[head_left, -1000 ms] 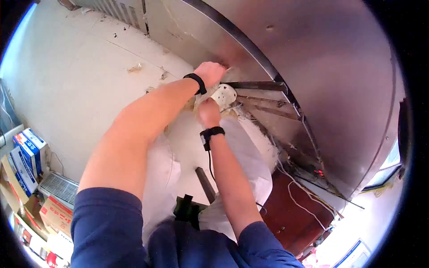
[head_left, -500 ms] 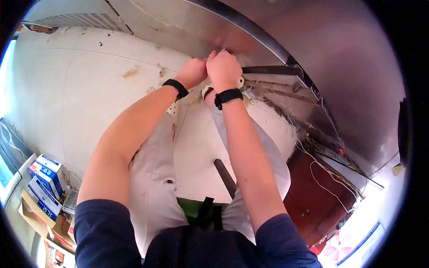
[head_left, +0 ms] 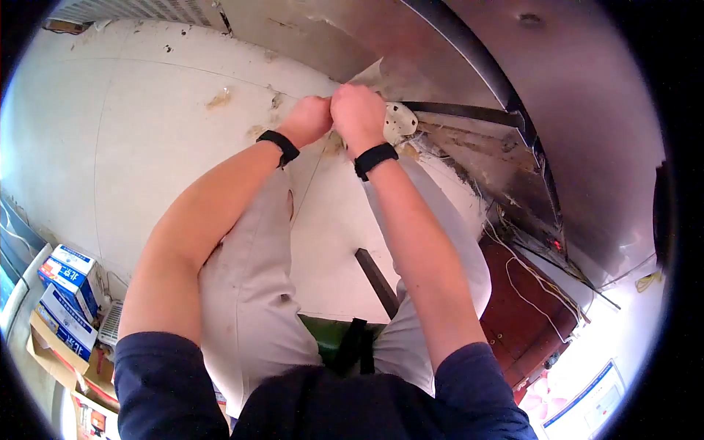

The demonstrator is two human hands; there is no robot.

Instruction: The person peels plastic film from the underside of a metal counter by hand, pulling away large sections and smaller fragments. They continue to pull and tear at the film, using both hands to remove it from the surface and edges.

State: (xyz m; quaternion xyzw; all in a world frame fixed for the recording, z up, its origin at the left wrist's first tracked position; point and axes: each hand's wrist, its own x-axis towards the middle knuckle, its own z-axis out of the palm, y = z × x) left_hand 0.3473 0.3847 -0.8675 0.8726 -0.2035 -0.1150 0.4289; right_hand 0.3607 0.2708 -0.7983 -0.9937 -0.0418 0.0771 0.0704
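My left hand (head_left: pixel 307 121) and my right hand (head_left: pixel 358 117) are side by side in front of a metal panel (head_left: pixel 425 51), both with curled, closed fingers. Just beyond them a thin pale film (head_left: pixel 371 75) stands out from the panel as a pointed flap and runs down behind my knuckles. Both hands appear to grip its edge, though the fingertips are hidden. A black band circles each wrist. Right of my right hand shows a cream perforated shoe (head_left: pixel 400 122).
A dark metal bar (head_left: pixel 462 111) juts beside the shoe, under a large curved metal sheet (head_left: pixel 587 132). Loose wires (head_left: pixel 539 282) lie over a dark red cabinet (head_left: pixel 524 315) at right. Blue-and-white boxes (head_left: pixel 70 275) stand at left. Between my legs are a dark bar (head_left: pixel 378 282) and a green seat (head_left: pixel 323 334).
Both hands have drawn slightly left and away from the panel. More of the pale flap and the shoe now shows. The view has shifted a little.
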